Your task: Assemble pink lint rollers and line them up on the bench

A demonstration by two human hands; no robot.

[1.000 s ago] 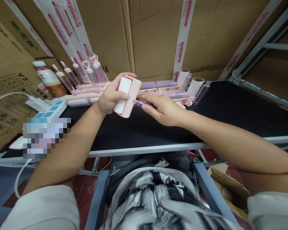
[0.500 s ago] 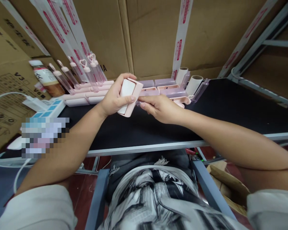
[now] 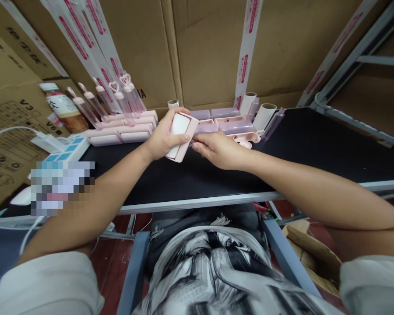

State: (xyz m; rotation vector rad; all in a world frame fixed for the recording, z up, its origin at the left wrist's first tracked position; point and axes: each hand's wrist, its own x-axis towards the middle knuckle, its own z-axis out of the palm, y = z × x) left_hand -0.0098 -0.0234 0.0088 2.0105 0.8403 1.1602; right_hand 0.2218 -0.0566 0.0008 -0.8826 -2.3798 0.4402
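My left hand (image 3: 162, 139) is wrapped around a lint roller (image 3: 180, 127), a pink casing with a white sticky roll showing, held tilted above the table. Close against its right side, my right hand (image 3: 218, 150) pinches its small clear handle (image 3: 191, 143), mostly hidden by the fingers. Behind my left hand stand finished-looking pink rollers (image 3: 136, 135) with upright clear handles (image 3: 127, 100) topped by loops. Beyond my right hand lie pink open casings with purple covers (image 3: 241, 127).
White paper rolls (image 3: 265, 117) stand at the back right beside purple clear handles (image 3: 276, 124). A drink bottle (image 3: 64, 107) and a power strip (image 3: 67, 151) are on the left. Cardboard (image 3: 210, 52) walls the back of the black table (image 3: 321, 148).
Both hands and the lint roller have shifted slightly right, and the roller has turned a little. A white roll behind my left hand now shows.
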